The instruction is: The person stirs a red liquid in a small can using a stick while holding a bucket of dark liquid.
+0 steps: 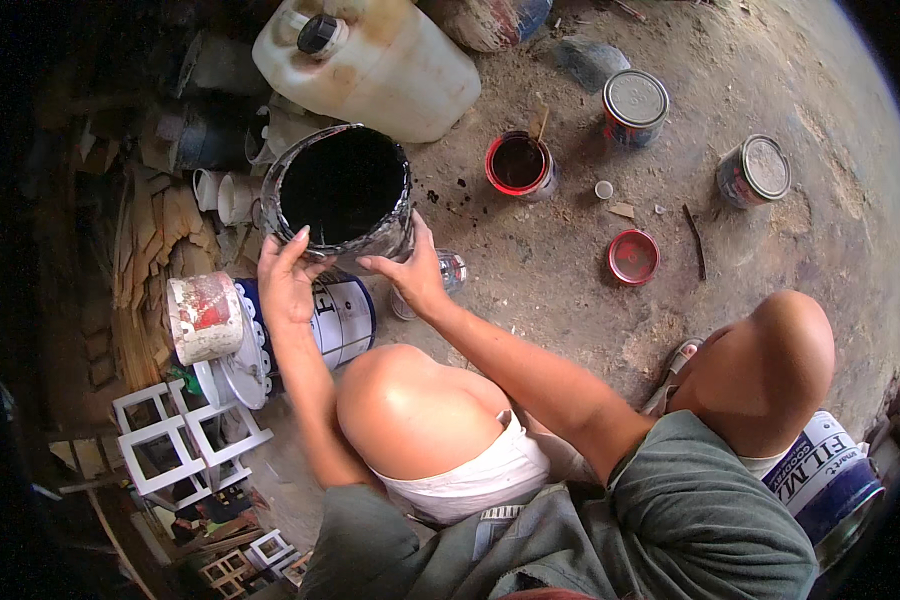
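Note:
Both of my hands grip a paint-crusted bucket [382, 238] from its near side, lifted in front of me. Its rim is tilted toward me, and black fills the view inside; I cannot tell how deep it is. My left hand [288, 278] has its thumb at the rim and its fingers under the wall. My right hand [419, 272] clasps the right side, its fingers partly hidden behind. To the right, an open paint can [548, 186] with a red rim holds dark paint and a stick. Below my right wrist lies a clear container [452, 270], partly covered.
A large yellowed jerrycan [400, 75] stands beyond the bucket. Closed cans [637, 100] and a red lid [633, 257] sit on the dirt floor [570, 310]. At left are a blue-and-white pail [345, 318], a stained white tub [203, 318], white frames [185, 440] and wood scraps [150, 250].

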### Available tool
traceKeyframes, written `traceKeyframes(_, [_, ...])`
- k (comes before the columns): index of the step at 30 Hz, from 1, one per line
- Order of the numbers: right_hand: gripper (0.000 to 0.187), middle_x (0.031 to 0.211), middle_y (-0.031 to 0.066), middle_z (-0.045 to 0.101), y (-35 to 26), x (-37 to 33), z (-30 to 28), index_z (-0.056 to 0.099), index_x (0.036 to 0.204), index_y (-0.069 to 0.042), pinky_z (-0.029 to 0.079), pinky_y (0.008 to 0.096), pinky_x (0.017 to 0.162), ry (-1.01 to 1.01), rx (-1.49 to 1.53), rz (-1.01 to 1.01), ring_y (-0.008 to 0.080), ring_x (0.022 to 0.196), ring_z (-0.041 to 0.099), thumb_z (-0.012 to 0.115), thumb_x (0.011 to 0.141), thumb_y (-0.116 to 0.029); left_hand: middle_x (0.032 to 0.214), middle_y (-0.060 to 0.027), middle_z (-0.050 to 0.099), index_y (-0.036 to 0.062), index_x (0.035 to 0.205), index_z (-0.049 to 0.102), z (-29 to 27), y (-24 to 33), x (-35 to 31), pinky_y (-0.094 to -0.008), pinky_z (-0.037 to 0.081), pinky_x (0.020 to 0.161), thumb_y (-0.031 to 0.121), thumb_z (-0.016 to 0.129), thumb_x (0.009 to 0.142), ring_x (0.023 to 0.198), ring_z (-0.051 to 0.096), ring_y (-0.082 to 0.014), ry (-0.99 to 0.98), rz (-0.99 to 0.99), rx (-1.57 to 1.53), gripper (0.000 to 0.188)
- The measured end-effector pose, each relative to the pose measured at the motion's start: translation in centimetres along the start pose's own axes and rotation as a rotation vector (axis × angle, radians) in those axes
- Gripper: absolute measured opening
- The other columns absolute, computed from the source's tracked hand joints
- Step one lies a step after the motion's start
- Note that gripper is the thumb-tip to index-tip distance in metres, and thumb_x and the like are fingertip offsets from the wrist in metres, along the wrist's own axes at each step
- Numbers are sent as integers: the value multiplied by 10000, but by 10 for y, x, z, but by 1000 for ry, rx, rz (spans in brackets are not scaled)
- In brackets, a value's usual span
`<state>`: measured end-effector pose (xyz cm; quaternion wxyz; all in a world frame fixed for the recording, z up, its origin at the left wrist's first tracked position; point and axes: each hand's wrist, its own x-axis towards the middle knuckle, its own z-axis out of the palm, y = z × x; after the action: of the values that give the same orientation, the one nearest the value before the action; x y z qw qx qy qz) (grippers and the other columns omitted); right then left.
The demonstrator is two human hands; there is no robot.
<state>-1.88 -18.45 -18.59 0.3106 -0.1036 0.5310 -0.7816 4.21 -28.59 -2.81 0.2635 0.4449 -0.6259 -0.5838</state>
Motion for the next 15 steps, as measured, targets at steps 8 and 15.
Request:
traceKeyframes(8, [1126, 1335, 256, 495, 19, -3, -17, 300, 1451, 88, 411, 374, 1038, 3, 266, 109, 299, 1219, 518, 911, 615, -356, 893, -100, 668, 6, 1011, 579, 76, 15, -27, -310, 602, 579, 54, 699, 857, 663, 659, -157, 4, 91, 159, 202])
traceKeyframes(15, [763, 1219, 130, 610, -6, -5, -37, 443, 1319, 11, 445, 346, 972, -1, 423, 118, 199, 1120, 572, 853, 706, -183, 822, -82, 635, 23, 887, 522, 111, 15, -32, -304, 596, 540, 13, 708, 849, 613, 639, -152, 26, 111, 224, 191])
